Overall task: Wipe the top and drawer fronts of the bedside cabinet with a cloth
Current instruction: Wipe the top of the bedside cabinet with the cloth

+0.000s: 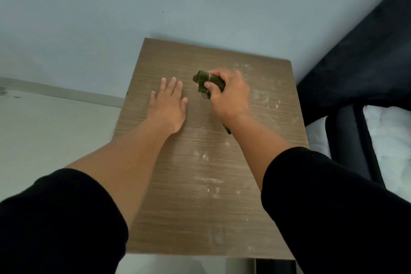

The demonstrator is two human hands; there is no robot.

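We hold the dark green cloth (203, 83) bunched in the right hand (229, 93), fingers curled tight around it near the back of the bedside cabinet top (200, 218). The cloth is soft, light and limp; we judge a wadded grip with a pad protruding past the thumb works best. The left hand (170, 104) lies flat, fingers straight, just left of the grip. The top is a flat, smooth wood-grain laminate. Whitish dusty smears (208, 182) lie right of and nearer than the grip.
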